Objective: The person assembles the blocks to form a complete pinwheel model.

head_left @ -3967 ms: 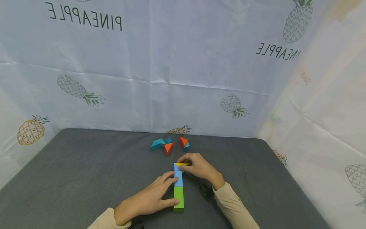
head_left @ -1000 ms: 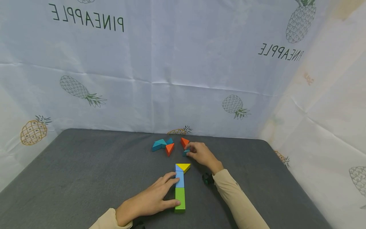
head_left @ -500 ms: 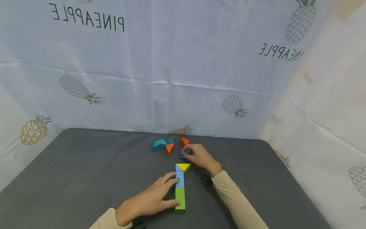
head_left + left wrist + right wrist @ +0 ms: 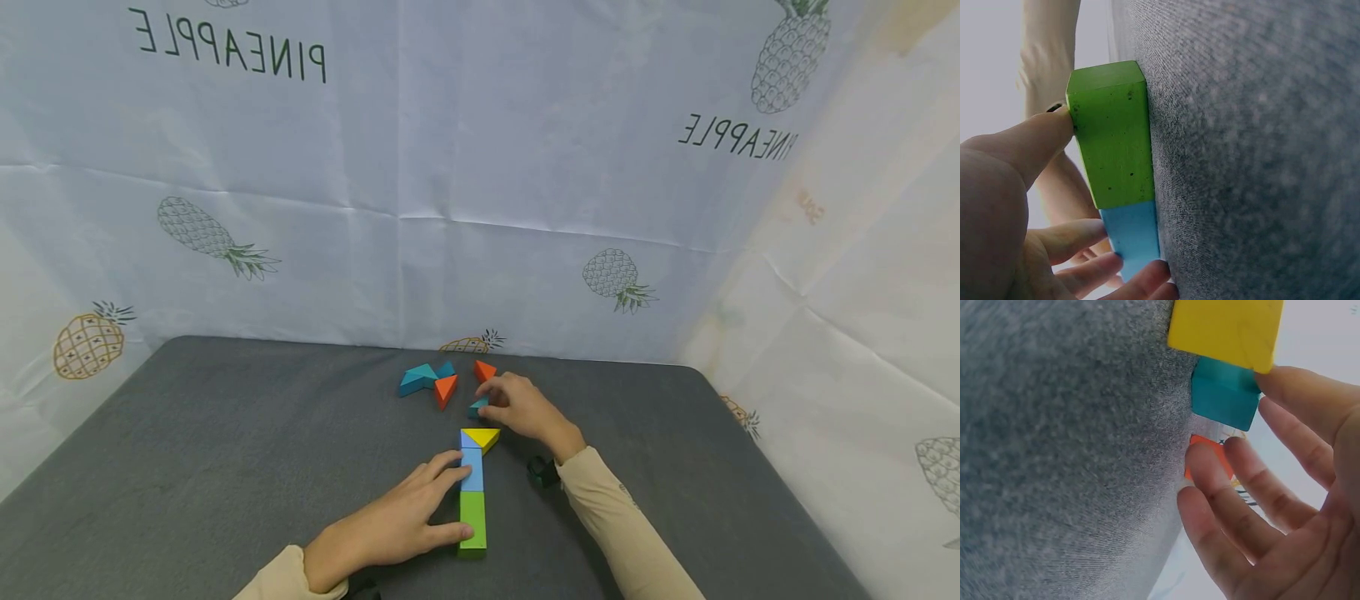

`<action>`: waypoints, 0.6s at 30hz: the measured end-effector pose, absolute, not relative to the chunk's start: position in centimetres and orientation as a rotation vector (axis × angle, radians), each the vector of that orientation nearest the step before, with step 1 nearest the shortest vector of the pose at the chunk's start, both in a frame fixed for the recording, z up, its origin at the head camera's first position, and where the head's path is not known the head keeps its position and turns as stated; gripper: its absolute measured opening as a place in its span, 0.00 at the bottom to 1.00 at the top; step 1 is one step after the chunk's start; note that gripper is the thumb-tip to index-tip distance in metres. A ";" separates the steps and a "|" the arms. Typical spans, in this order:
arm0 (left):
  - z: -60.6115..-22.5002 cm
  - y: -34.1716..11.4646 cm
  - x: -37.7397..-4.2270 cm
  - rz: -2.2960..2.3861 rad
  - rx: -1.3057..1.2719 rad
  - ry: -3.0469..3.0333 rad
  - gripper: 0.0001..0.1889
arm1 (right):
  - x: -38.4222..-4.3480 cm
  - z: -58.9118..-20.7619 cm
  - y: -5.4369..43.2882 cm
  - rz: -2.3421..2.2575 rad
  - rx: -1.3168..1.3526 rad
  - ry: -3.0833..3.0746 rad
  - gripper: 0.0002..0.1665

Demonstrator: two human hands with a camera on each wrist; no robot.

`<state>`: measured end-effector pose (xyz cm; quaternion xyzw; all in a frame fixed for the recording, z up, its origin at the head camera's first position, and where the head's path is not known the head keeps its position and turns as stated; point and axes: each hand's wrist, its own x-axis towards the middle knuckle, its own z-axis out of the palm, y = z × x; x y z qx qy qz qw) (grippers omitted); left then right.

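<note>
My right hand (image 4: 525,408) pinches a small teal triangular block (image 4: 476,409) just behind a row of blocks; in the right wrist view the thumb and index finger are at its edge. The row runs away from me: a green block (image 4: 472,521) nearest, then a light blue block (image 4: 474,481), a small blue triangular block (image 4: 467,442) and a yellow triangular block (image 4: 486,436) at the far end. Along the row's left side rests my left hand (image 4: 397,512), fingers spread, its thumb on the green block and fingertips on the light blue one.
Toward the back of the grey table (image 4: 247,433) lie an orange triangular block (image 4: 483,370), another orange triangular block (image 4: 445,390) and teal blocks (image 4: 417,379). A pineapple-print curtain (image 4: 495,167) hangs behind the table.
My right hand has left the yellow block, reached back to the small teal block, and drawn it away from the orange one, toward the row's far end. The left hand stays in place.
</note>
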<state>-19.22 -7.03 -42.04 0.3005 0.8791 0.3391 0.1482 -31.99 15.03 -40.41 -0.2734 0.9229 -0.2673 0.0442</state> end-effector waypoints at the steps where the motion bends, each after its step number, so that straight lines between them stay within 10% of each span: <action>1: -42.0 -7.0 -19.2 0.975 0.864 2.528 0.42 | -32.0 -40.4 15.0 -0.822 -0.827 2.815 0.15; 18: -42.2 -7.1 -19.2 0.982 0.861 2.519 0.42 | -31.6 -40.6 14.9 -0.861 -0.811 2.736 0.15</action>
